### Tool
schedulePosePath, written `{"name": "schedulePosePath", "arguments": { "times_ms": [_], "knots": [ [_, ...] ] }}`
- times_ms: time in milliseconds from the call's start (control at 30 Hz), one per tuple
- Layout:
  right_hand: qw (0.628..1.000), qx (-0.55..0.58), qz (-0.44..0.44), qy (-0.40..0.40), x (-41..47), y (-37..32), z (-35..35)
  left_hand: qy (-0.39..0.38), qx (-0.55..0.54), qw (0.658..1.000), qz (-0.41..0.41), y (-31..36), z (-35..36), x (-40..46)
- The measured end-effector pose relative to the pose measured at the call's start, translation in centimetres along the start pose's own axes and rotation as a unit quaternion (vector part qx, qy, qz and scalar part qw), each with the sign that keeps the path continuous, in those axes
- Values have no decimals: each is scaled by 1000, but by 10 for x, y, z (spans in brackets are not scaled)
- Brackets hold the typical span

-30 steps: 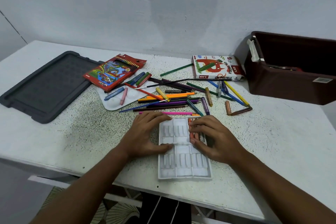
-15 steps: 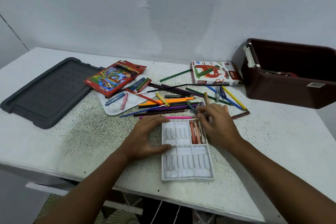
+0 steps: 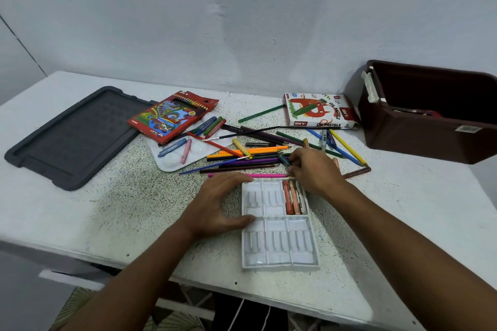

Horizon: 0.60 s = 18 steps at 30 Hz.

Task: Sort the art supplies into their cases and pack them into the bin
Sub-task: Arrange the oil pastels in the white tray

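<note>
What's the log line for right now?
left hand: steadies white tray | right hand: pinching crayon in pile | tray: few pastels in | bin: waiting

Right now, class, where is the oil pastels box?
The oil pastels box lies at the table's far right, just left of the brown bin.
</note>
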State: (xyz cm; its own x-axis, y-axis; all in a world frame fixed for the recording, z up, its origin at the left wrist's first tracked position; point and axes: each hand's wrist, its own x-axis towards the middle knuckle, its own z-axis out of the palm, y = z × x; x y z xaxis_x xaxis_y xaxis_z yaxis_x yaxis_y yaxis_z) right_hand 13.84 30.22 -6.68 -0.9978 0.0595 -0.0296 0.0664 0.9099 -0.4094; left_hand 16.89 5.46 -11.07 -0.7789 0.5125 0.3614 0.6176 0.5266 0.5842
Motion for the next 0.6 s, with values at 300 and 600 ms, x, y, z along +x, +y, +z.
{"name": "schedulePosePath", "arguments": {
  "times_ms": [300,600],
  "knots": [
    [969,39,-233,74,-42,5,-12,-2,2,1000,5,-1,0,-1],
    [941,-22,-336,30,-67,27,10,-5,2,1000,7,0,1,0]
  ]
}}
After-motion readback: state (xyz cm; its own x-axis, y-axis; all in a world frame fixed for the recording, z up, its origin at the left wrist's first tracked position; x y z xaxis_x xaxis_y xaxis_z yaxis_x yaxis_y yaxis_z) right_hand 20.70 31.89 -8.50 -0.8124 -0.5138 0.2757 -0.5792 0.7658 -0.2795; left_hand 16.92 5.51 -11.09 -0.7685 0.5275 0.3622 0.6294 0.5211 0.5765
